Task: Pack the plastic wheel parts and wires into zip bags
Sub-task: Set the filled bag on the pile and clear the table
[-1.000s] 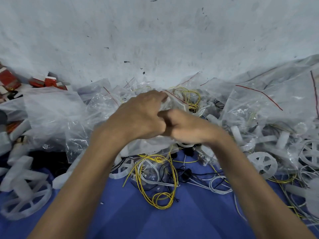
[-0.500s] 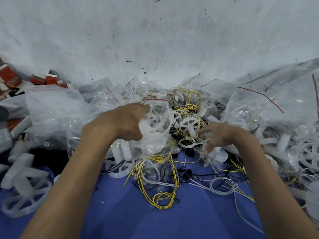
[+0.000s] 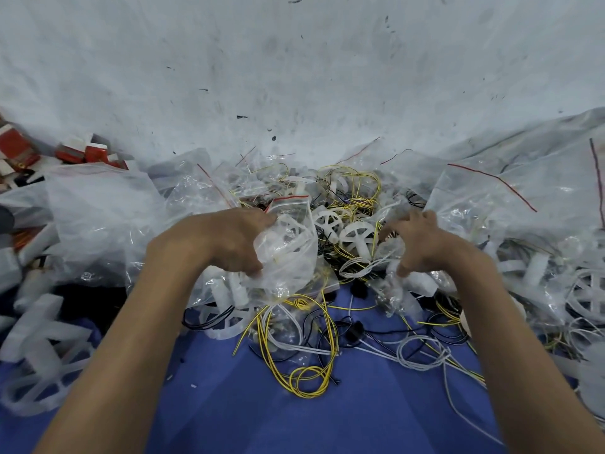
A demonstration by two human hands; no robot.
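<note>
Head view: at frame centre the left hand [image 3: 226, 244] grips a zip bag [image 3: 289, 257] with 1 wheel inside. Just right of it, the right hand [image 3: 415, 240] rests with fingers spread on the pile of wheels [image 3: 357, 235] and wires [image 3: 360, 270], above the blue cloth [image 3: 262, 421].

I am looking at a whitish wall [image 3: 294, 60] that is filling the whole upper half of my feed. It is showing scuffs, grey smudges and small dark specks [image 3: 241, 117] under flat, even light that is casting almost no shadow. Below it a blue cloth [image 3: 229, 417] is covering the work surface and lying in soft creases toward me, while at the far left, against the foot of the wall, a few red and white boxes [image 3: 82, 152] are sitting in a loose heap.
</note>
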